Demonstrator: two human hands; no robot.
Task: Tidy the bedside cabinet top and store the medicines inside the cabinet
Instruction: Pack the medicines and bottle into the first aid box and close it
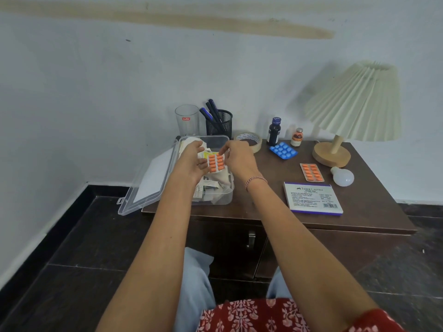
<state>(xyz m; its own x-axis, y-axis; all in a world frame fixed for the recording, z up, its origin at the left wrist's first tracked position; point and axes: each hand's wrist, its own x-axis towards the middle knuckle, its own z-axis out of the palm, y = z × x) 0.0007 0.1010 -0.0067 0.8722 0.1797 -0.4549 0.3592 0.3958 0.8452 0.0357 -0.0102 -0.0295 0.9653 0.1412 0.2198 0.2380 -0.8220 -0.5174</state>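
We are holding an orange blister strip (215,163) over the open clear box (217,201) at the left end of the surface (359,207). Our right hand (236,155) is pinching its far edge and our left hand (194,159) is grasping its left side. The box is sitting packed with white packets, and its lid (148,183) is hanging open over the left edge. To the right, a second orange strip (311,172), a blue strip (283,150), a dark bottle (273,132) and a small vial (297,137) are lying well apart from the box. A tape roll (249,140), a stamp pad box (312,198), a bulb (342,176) and a lamp (352,104) are crowding them. A glass (187,121) and a pen holder (219,123) are standing just beyond the box.
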